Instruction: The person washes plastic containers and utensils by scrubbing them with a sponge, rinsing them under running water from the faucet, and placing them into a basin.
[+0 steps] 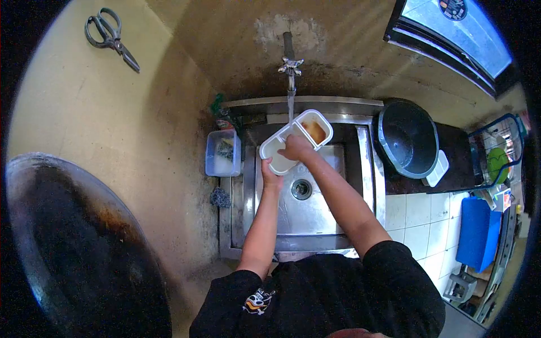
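A white divided food container (273, 147) is tilted over the sink under the running tap. My left hand (271, 174) grips its lower left end, thumb on the rim. My right hand (297, 147) reaches into the larger compartment, fingers partly spread against the inside; I see nothing in them. Brownish liquid (314, 132) lies in the smaller compartment at the upper right. Water runs from the metal tap (291, 69) down to the container's back edge. Below my hands, the sink (310, 219) shows its drain (301, 190).
Left of the sink stand a clear plastic box (223, 160) and a steel wool scrubber (220, 197). A dark basin (408, 141) and a white container (436, 169) sit right, before a dish rack (499, 146). Scissors (112, 39) hang on the wall above a large wok (84, 248).
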### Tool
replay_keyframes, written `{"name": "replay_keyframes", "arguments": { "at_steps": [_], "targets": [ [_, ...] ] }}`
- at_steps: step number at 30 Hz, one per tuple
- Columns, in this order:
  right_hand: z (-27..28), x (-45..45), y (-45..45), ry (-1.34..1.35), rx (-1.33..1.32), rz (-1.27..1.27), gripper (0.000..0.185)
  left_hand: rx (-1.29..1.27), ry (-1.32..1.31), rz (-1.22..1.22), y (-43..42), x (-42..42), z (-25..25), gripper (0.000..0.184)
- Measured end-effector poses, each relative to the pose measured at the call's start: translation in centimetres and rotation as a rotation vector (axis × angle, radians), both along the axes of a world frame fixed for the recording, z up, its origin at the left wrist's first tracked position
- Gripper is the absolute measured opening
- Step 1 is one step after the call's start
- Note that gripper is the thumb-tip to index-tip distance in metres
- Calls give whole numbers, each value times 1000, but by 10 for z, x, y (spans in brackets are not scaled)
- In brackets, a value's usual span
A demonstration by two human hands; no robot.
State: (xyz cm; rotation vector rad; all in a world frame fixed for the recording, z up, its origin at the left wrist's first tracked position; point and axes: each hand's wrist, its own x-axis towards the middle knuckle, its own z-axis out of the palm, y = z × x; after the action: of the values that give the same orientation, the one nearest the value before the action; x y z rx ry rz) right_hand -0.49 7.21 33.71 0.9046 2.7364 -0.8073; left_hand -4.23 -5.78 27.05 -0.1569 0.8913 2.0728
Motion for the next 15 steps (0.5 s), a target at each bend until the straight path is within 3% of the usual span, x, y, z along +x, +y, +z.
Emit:
{"name": "replay_keyframes", "arguments": {
  "at_steps": [4, 6, 8, 10, 12, 13, 15],
  "targets": [
    [-3, 6, 12, -15, -11, 184, 54, -43, -14, 15, -5, -6, -8, 49],
    [24, 16, 2, 16, 73, 128, 53, -18, -2, 9, -5, -6, -12, 51],
    [42, 18, -9, -11, 28, -142, 54, -5, 6, 48, -3, -5, -14, 49],
    [50, 19, -15, -54, -9, -67, 61, 12, 21, 81, -1, -4, -17, 48],
    [35, 14, -19, 65, 223, -84, 71, 37, 63, 41, 1, -1, -17, 48],
    [28, 8, -14, -8, 135, -123, 78, 37, 63, 42, 1, 0, -17, 48],
    [23, 3, -15, 16, 93, -133, 75, 25, 12, 60, 1, 4, -19, 47]
  ]
}}
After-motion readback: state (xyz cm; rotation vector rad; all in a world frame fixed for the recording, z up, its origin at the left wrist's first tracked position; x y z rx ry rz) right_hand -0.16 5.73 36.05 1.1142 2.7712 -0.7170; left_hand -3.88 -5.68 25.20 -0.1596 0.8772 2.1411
